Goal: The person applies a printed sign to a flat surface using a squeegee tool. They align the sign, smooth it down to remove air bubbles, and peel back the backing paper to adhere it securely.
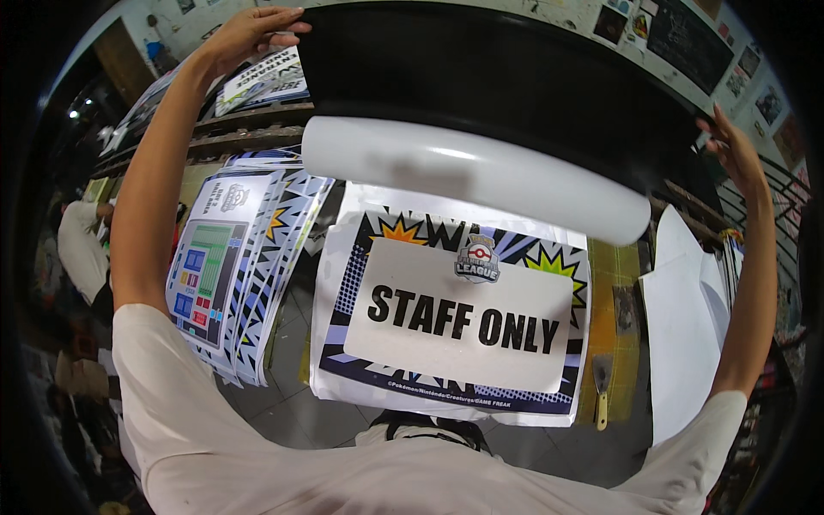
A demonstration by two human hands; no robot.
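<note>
My left hand (264, 31) grips the upper left corner of a wide black sheet (489, 64), raised in front of me. My right hand (728, 146) holds its right edge, arm stretched up. A white roll (472, 176) hangs along the sheet's lower edge. Beneath it lies a printed sign board (455, 330) with bold black lettering, a small badge and a blue, yellow and white patterned border, on white backing over a yellowish board (622, 352).
Printed boards (223, 257) are stacked at left; more (262, 81) lie behind on a wooden rack. A scraper (602, 403) lies right of the sign, white sheets (678, 343) farther right. Another person (81, 249) is at far left. A railing and a wall with pictures stand behind.
</note>
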